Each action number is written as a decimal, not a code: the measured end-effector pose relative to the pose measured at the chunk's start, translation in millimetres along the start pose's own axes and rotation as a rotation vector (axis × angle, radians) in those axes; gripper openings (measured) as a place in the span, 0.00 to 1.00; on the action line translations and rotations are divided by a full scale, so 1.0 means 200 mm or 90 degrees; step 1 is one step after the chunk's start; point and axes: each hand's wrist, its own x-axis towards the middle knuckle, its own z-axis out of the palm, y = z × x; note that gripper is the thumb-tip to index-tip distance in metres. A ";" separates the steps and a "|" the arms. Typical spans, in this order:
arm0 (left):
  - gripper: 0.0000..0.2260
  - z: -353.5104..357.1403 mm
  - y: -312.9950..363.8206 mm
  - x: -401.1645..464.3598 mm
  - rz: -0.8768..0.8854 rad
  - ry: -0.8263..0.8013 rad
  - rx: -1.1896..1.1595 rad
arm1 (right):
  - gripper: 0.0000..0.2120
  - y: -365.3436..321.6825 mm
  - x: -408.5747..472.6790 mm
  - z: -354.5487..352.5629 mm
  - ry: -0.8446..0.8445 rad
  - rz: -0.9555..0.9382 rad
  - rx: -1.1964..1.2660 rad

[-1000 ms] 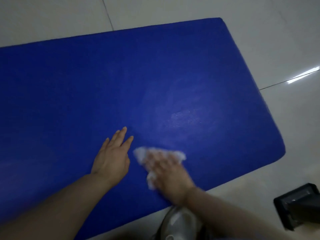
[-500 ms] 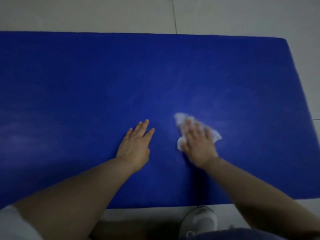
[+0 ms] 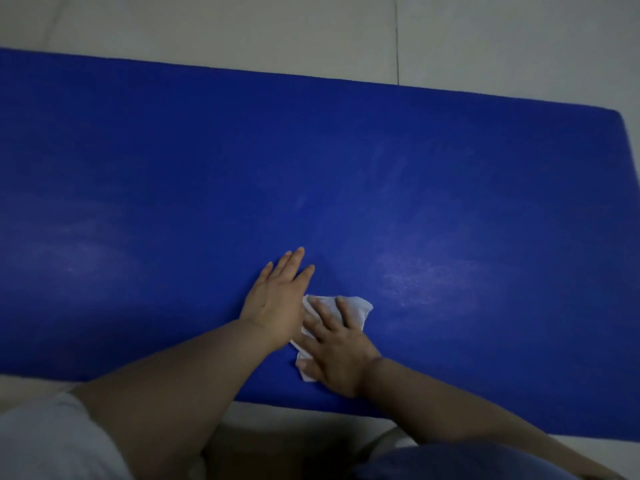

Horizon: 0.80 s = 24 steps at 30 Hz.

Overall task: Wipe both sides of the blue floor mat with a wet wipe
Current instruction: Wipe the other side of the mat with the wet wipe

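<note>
Right hand presses, apparently flat, wet wipe on blue mat.

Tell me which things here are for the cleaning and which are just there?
For the job:
blue mat
wet wipe
right hand, pressing flat on the wipe
left hand, resting flat on the mat

Just there:
tiled floor
white sleeve
</note>
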 end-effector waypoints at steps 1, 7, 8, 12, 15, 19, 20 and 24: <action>0.29 0.00 0.00 0.00 -0.002 0.000 -0.002 | 0.30 -0.03 -0.02 0.02 -0.002 -0.030 -0.016; 0.29 0.04 0.00 0.01 0.037 -0.012 0.007 | 0.27 0.09 -0.20 0.12 0.009 -0.163 -0.096; 0.29 0.05 0.01 0.01 0.040 -0.015 0.005 | 0.27 0.13 -0.25 0.14 0.006 -0.174 -0.111; 0.29 0.10 0.02 0.01 0.039 -0.005 -0.004 | 0.31 0.31 -0.46 0.19 0.027 -0.202 -0.143; 0.29 0.11 0.01 -0.01 0.033 -0.004 -0.005 | 0.33 0.35 -0.52 0.21 0.033 -0.169 -0.167; 0.29 0.10 0.05 -0.01 0.046 0.006 -0.009 | 0.29 0.09 -0.43 0.25 0.047 -0.069 -0.108; 0.29 0.09 0.07 0.00 0.052 0.008 -0.010 | 0.28 0.06 -0.42 0.25 0.036 -0.069 -0.105; 0.29 0.07 0.13 0.03 0.083 0.002 -0.005 | 0.29 0.23 -0.55 0.24 0.016 -0.098 -0.153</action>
